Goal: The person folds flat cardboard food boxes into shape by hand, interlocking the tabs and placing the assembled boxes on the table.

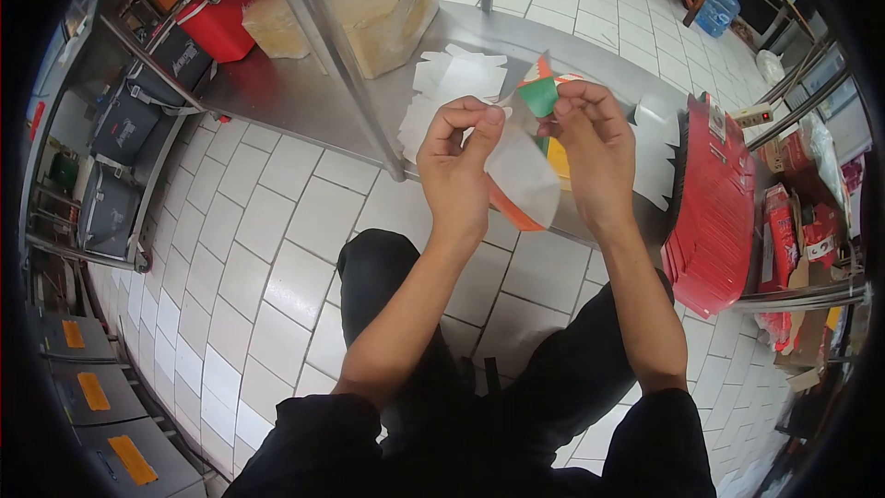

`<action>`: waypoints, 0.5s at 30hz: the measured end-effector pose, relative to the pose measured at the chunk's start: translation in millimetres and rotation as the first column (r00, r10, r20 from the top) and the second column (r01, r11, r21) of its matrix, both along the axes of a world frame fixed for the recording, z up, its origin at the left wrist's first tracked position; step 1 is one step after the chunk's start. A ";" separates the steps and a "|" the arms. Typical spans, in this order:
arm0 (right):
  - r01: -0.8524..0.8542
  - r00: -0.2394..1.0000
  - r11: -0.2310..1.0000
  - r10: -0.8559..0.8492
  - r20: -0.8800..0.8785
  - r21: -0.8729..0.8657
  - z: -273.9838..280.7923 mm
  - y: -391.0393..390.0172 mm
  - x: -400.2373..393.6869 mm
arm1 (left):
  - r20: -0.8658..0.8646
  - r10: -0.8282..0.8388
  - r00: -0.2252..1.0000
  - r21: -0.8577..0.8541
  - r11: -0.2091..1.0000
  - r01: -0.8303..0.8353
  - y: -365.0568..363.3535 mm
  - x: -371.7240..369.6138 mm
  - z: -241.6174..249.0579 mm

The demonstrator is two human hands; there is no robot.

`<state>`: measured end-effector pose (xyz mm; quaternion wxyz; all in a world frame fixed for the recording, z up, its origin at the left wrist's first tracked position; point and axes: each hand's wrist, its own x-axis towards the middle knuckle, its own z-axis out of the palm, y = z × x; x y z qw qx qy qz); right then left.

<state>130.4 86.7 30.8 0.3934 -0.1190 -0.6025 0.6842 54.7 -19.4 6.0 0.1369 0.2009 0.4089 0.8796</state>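
Both my hands hold one printed paper bag [527,175], white with orange, green and yellow print, in front of me above a low steel shelf [304,97]. My left hand [458,166] pinches the bag's white edge between thumb and forefinger. My right hand [595,152] pinches the green and orange top corner. A pile of flat white paper bags [452,83] lies on the shelf just behind my hands.
A stack of red flat packaging [714,212] leans at the shelf's right end. A cardboard box [383,0] and a red crate [221,18] sit at the shelf's far left. A steel post [336,55] rises in front. Dark bags [138,120] lie left on racks, over white floor tiles.
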 end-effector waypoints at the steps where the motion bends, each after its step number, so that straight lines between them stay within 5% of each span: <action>1: -0.043 0.999 0.996 0.043 0.005 -0.084 -1.9 -0.2 0.7 | 0.001 0.001 1.000 -0.001 1.000 -0.001 -0.5 0.0 0.8; 6: -0.060 0.997 0.998 0.061 0.043 -0.030 -8.6 -11.9 -1.8 | 0.046 -0.118 0.992 0.144 0.983 0.110 -2.8 8.0 7.0; 15: -0.059 0.994 0.995 0.052 0.092 0.079 -5.5 -12.8 2.6 | 0.029 -0.199 0.979 0.156 0.969 0.193 -6.8 -0.4 4.9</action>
